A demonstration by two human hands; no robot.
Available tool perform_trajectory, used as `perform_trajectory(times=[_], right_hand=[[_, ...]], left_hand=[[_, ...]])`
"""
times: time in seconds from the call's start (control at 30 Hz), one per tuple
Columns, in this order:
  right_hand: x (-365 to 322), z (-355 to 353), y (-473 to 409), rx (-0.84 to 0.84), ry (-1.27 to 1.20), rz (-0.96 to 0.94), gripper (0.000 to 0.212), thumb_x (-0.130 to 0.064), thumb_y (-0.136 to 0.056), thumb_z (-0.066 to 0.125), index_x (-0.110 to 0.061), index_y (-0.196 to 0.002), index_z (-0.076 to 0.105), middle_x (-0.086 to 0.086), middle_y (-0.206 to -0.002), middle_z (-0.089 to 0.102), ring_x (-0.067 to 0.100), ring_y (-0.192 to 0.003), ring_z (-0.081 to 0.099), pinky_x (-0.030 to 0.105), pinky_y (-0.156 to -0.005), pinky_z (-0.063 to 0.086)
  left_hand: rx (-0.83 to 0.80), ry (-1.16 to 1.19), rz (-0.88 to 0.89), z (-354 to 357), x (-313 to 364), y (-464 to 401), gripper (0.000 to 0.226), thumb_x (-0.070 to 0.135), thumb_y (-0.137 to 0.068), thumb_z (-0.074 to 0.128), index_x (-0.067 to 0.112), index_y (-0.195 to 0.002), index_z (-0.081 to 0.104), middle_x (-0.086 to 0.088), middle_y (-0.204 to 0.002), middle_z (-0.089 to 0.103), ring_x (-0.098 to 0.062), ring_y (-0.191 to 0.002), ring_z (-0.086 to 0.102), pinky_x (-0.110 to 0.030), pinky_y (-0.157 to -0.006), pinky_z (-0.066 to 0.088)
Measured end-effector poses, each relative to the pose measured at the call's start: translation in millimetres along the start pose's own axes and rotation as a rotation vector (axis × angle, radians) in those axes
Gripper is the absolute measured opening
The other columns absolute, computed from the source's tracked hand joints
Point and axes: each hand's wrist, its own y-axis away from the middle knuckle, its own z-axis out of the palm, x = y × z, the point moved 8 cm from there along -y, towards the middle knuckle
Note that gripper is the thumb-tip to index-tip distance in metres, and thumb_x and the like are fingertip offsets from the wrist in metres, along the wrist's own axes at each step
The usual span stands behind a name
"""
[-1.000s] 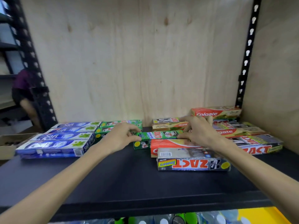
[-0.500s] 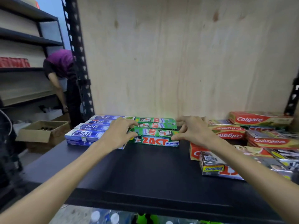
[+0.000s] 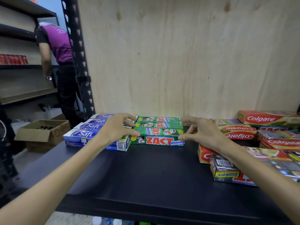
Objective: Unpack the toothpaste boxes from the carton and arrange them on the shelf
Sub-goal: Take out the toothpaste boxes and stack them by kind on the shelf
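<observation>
Four green ZACT boxes point(image 3: 159, 131) lie side by side in a row on the black shelf point(image 3: 146, 172), lengthwise left to right, against the plywood back. The left hand point(image 3: 116, 127) touches the row's left end and the right hand point(image 3: 201, 132) its right end, fingers curled loosely with thumb and fingertips at the box ends, squeezing the row between them. Four blue Safi boxes point(image 3: 90, 132) sit just left, touching the green row. At least five red Colgate boxes point(image 3: 266, 119) lie in a loose pile to the right, with one dark Smokers box point(image 3: 225, 169) nearest. One open carton point(image 3: 42, 132) stands on the floor at left, beside a person in a purple shirt point(image 3: 60, 44).
</observation>
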Motion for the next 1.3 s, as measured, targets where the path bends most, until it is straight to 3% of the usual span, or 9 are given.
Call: perform_trajectory(times=[0.23, 0.4, 0.57, 0.67, 0.83, 1.0, 1.1, 1.23, 1.3], right_hand=[[-0.4, 1.5, 1.3, 0.005, 0.079, -0.011, 0.094, -0.092, -0.054, 0.055, -0.040, -0.132, 0.059, -0.022, -0.100, 0.074, 0.007, -0.112, 0.058, 0.042, -0.093, 0.028], [-8.3, -2.8, 9.3, 0.024, 0.004, 0.031, 0.082, -0.083, -0.059, 0.069, -0.038, -0.128, 0.062, -0.019, -0.102, 0.075, 0.002, -0.110, 0.060, 0.040, -0.094, 0.024], [-4.6, -9.6, 24.2, 0.000, -0.058, 0.086, 0.092, -0.089, -0.054, 0.066, -0.033, -0.127, 0.063, -0.021, -0.091, 0.068, 0.002, -0.097, 0.060, 0.044, -0.102, 0.031], [6.0, -15.9, 37.6, 0.003, -0.094, 0.132, 0.098, -0.085, -0.053, 0.069, -0.027, -0.132, 0.062, -0.016, -0.089, 0.069, 0.008, -0.099, 0.063, 0.045, -0.102, 0.035], [6.1, -28.3, 58.6, -0.005, -0.109, 0.145, 0.084, -0.075, -0.057, 0.073, -0.026, -0.124, 0.065, -0.013, -0.086, 0.069, 0.006, -0.099, 0.060, 0.041, -0.095, 0.030], [1.3, -34.8, 73.9, -0.055, -0.054, 0.146, 0.095, -0.081, -0.056, 0.066, -0.031, -0.136, 0.059, -0.016, -0.121, 0.068, 0.012, -0.122, 0.056, 0.048, -0.107, 0.027], [-0.7, -38.6, 81.6, -0.091, -0.078, 0.138, 0.091, -0.080, -0.056, 0.069, -0.032, -0.133, 0.061, -0.019, -0.107, 0.069, 0.007, -0.111, 0.058, 0.045, -0.106, 0.030], [-9.3, -42.1, 89.0, -0.102, -0.119, 0.088, 0.081, -0.076, -0.058, 0.074, -0.037, -0.128, 0.062, -0.019, -0.088, 0.073, -0.002, -0.102, 0.059, 0.040, -0.097, 0.027], [-15.7, -38.6, 90.6, -0.157, -0.198, 0.061, 0.076, -0.069, -0.063, 0.078, -0.035, -0.129, 0.061, -0.020, -0.084, 0.075, -0.003, -0.099, 0.063, 0.037, -0.101, 0.033]], left_hand=[[0.068, -0.067, 0.062, 2.5, 3.5, 13.1, 0.064, 0.048, -0.068, 0.088, 0.029, -0.126, 0.067, 0.010, -0.110, 0.075, -0.004, -0.106, 0.065, -0.024, -0.087, 0.045], [0.084, -0.284, 0.225, 8.5, 23.4, 20.0, 0.077, 0.056, -0.074, 0.081, 0.021, -0.139, 0.060, 0.001, -0.120, 0.073, -0.007, -0.118, 0.064, -0.030, -0.112, 0.033], [0.040, -0.320, 0.322, 12.5, 43.4, 30.9, 0.080, 0.064, -0.071, 0.073, 0.017, -0.135, 0.064, -0.003, -0.100, 0.078, -0.017, -0.105, 0.070, -0.038, -0.101, 0.044], [0.017, -0.242, 0.327, 14.5, 48.7, 38.1, 0.072, 0.052, -0.072, 0.084, 0.018, -0.133, 0.065, 0.000, -0.094, 0.077, -0.007, -0.097, 0.068, -0.023, -0.088, 0.048], [-0.031, -0.149, 0.320, 20.1, 61.1, 54.3, 0.067, 0.043, -0.071, 0.088, 0.018, -0.129, 0.067, -0.001, -0.102, 0.075, -0.006, -0.103, 0.069, -0.023, -0.088, 0.052], [-0.056, -0.132, 0.273, 21.9, 59.0, 58.6, 0.063, 0.041, -0.070, 0.089, 0.021, -0.126, 0.067, 0.003, -0.106, 0.073, -0.003, -0.105, 0.068, -0.016, -0.084, 0.048], [-0.086, -0.102, 0.213, 26.3, 52.2, 56.3, 0.053, 0.037, -0.075, 0.087, 0.022, -0.121, 0.065, 0.007, -0.119, 0.070, 0.000, -0.112, 0.066, -0.009, -0.083, 0.045], [0.013, -0.216, 0.217, 28.0, 52.2, 51.4, 0.061, 0.065, -0.071, 0.069, 0.027, -0.118, 0.066, 0.014, -0.116, 0.074, -0.007, -0.117, 0.064, -0.039, -0.107, 0.043], [0.099, -0.318, 0.221, 29.5, 59.5, 55.5, 0.053, 0.060, -0.076, 0.071, 0.026, -0.117, 0.068, 0.014, -0.113, 0.074, -0.011, -0.118, 0.061, -0.041, -0.111, 0.036]])
